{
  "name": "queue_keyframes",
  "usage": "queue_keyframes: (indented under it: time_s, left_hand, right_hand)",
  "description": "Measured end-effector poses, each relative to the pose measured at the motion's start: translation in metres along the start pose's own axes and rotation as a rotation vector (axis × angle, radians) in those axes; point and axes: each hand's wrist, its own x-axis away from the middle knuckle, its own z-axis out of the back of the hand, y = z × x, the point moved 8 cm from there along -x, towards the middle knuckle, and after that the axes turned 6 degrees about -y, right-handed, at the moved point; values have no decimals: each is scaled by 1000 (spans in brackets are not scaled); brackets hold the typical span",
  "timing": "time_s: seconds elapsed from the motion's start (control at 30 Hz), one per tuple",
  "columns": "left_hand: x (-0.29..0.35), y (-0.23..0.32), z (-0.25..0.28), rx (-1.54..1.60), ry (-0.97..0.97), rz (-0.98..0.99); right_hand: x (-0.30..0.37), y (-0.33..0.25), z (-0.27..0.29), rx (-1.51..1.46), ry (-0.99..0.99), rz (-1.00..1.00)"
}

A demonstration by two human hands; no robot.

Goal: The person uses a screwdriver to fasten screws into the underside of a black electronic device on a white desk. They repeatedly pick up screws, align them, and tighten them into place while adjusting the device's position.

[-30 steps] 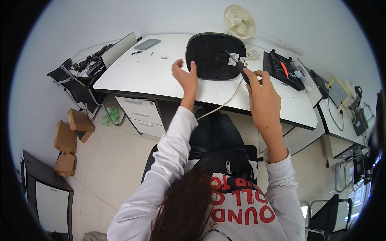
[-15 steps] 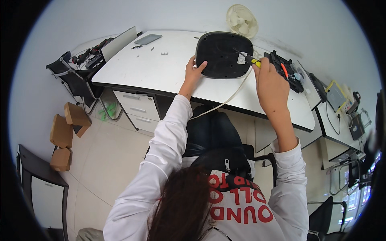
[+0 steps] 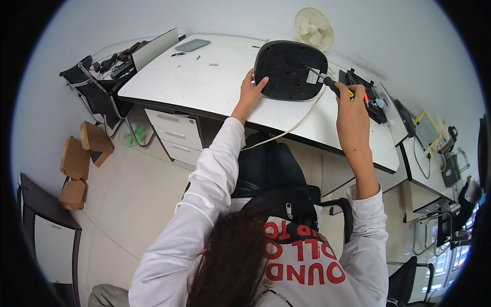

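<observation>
White label (image 3: pixel 313 77) on black base (image 3: pixel 283 72)

White top (image 3: pixel 312 293), wrinkled white sleeves (image 3: pixel 208 174), red lettering (image 3: pixel 296 277), silver zip pull (image 3: pixel 289 210), dark trousers (image 3: pixel 268 166)

This reads to me as an office. On my feed, a white desk (image 3: pixel 204 92) has a three-drawer unit (image 3: pixel 174 134) beneath it. Left of the desk I see another workstation (image 3: pixel 123 45) with a low partition (image 3: pixel 156 49) and a tangle of cables (image 3: pixel 110 64), plus a black chair (image 3: pixel 94 89) on a metal frame. Right of the desk I make out a side desk (image 3: pixel 432 181) with devices (image 3: pixel 427 130) on it. Pale floor tiles (image 3: pixel 123 204) spread below the desk.
</observation>
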Motion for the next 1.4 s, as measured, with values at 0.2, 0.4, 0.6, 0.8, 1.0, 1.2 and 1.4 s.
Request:
queue_keyframes:
  time_s: [0.2,0.4,0.6,0.8,1.0,1.2,1.4]
  left_hand:
    - [2,3,1,-71,2,32]
    - [2,6,-4,-61,-1,43]
    - [4,5,-1,-24,-15,19]
    - [2,3,1,-38,-6,25]
    - [10,10,-5,-13,-14,64]
    - [7,7,-2,-11,-19,78]
    - [8,12,-5,-20,-26,83]
  right_hand:
    - [5,-18,1,60,7,149]
    - [-6,-12,12,90,97,186]
    - [-18,-3,12,165,-39,2]
    - [-14,-7,10,255,-33,116]
    - [-13,-4,-6,157,-242,-33]
    - [-9,-4,10,-20,-39,48]
    - [-13,16,13,27,83,15]
